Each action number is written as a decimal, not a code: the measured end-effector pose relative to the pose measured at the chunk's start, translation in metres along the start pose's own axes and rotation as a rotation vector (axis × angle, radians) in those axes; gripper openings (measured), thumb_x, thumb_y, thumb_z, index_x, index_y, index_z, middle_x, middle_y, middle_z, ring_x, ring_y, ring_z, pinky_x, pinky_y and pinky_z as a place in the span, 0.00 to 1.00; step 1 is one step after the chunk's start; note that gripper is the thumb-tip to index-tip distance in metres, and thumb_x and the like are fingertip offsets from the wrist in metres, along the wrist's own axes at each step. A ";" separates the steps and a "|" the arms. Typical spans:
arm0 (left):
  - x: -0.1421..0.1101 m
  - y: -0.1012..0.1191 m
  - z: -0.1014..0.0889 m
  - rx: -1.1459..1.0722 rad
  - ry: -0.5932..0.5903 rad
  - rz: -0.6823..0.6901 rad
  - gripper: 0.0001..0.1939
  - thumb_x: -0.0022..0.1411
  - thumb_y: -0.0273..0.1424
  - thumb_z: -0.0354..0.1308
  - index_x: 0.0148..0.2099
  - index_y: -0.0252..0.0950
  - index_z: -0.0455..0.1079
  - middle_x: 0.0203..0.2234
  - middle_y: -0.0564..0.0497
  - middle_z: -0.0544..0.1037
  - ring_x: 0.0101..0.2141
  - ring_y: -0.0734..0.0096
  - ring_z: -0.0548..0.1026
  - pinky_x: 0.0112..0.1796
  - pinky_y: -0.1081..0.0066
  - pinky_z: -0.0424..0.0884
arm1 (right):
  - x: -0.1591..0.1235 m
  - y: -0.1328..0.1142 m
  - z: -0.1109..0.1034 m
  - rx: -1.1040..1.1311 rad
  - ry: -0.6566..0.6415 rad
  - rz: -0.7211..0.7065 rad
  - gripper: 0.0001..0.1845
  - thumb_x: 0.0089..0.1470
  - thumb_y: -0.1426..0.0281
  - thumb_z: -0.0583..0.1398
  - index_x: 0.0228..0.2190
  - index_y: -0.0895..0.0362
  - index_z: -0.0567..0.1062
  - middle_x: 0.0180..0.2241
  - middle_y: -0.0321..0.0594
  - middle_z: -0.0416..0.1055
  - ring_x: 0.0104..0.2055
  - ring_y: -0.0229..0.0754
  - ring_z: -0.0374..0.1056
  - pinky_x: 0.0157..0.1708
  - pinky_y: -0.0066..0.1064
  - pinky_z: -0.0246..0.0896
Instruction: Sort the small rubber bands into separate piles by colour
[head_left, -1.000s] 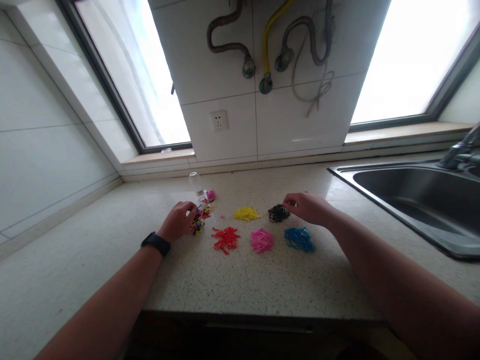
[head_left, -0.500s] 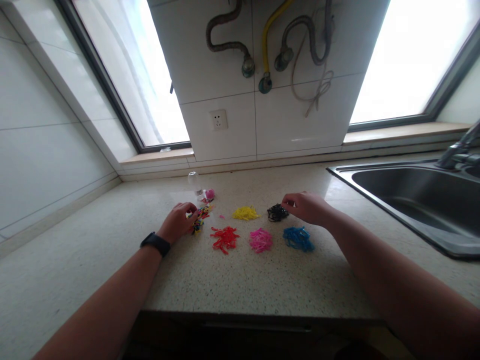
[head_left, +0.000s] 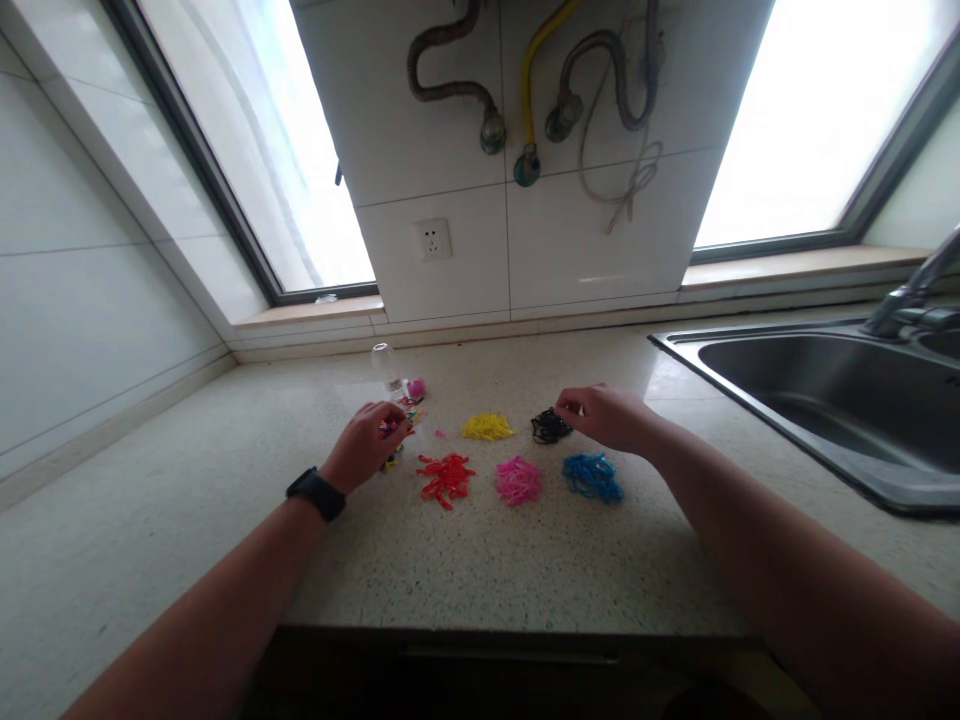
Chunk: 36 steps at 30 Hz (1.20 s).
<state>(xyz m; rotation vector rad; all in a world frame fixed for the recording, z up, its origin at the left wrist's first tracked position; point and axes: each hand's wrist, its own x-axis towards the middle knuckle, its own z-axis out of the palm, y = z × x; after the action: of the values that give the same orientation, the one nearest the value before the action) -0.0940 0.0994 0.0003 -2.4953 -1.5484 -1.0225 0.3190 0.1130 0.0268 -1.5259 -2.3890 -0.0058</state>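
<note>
The left hand [head_left: 379, 432] is curled nearly closed over the mixed bands [head_left: 390, 462], the right hand [head_left: 574, 405] is pinched at the black pile [head_left: 546, 428], and whether anything is gripped cannot be told. Black bands could be dragged into the blue pile [head_left: 592, 478] by a low sweep; open counter [head_left: 487, 570] is left between the 3 front piles [head_left: 518, 481] and the near edge [head_left: 480, 629].

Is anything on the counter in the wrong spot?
Maybe one thing: a tiny pink piece lies alone just left of the yellow pile. It looks odd because it's apart from the pink pile, which matches its colour.
</note>
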 end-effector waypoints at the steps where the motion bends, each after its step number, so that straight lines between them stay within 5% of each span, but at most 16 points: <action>1: 0.000 0.010 0.000 -0.028 0.002 0.015 0.06 0.67 0.33 0.57 0.38 0.38 0.71 0.33 0.49 0.77 0.37 0.62 0.73 0.41 0.64 0.69 | 0.000 -0.004 -0.001 0.012 -0.002 -0.008 0.11 0.61 0.62 0.57 0.36 0.50 0.80 0.32 0.37 0.80 0.31 0.41 0.71 0.29 0.32 0.50; 7: -0.006 0.074 0.009 -0.168 -0.065 0.086 0.04 0.68 0.29 0.55 0.38 0.38 0.69 0.34 0.50 0.74 0.37 0.66 0.71 0.42 0.65 0.68 | -0.006 -0.036 -0.007 0.173 -0.040 -0.164 0.10 0.61 0.63 0.58 0.38 0.51 0.79 0.31 0.36 0.78 0.31 0.38 0.69 0.31 0.30 0.51; 12: -0.015 0.105 0.013 -0.259 -0.178 0.120 0.05 0.70 0.30 0.55 0.38 0.38 0.68 0.34 0.50 0.74 0.38 0.66 0.71 0.42 0.64 0.67 | -0.012 -0.055 -0.008 0.276 -0.090 -0.275 0.12 0.62 0.63 0.59 0.43 0.52 0.79 0.32 0.37 0.77 0.31 0.38 0.68 0.32 0.30 0.53; 29: -0.019 0.133 0.021 -0.286 -0.179 0.010 0.05 0.66 0.32 0.59 0.37 0.38 0.74 0.32 0.49 0.77 0.37 0.64 0.74 0.40 0.64 0.69 | -0.015 -0.071 -0.008 0.540 -0.241 -0.466 0.10 0.61 0.63 0.62 0.37 0.56 0.81 0.32 0.37 0.77 0.31 0.35 0.68 0.33 0.28 0.59; 36: -0.020 0.140 0.027 -0.285 -0.178 0.007 0.03 0.64 0.32 0.61 0.38 0.39 0.75 0.33 0.49 0.79 0.37 0.63 0.75 0.39 0.64 0.68 | -0.015 -0.071 -0.007 0.639 -0.282 -0.432 0.10 0.59 0.63 0.65 0.36 0.56 0.81 0.30 0.37 0.77 0.30 0.35 0.68 0.31 0.27 0.60</action>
<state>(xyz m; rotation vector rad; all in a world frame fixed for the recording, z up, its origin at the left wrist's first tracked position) 0.0271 0.0229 0.0104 -2.8513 -1.5317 -1.1188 0.2640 0.0675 0.0411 -0.7471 -2.5200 0.8361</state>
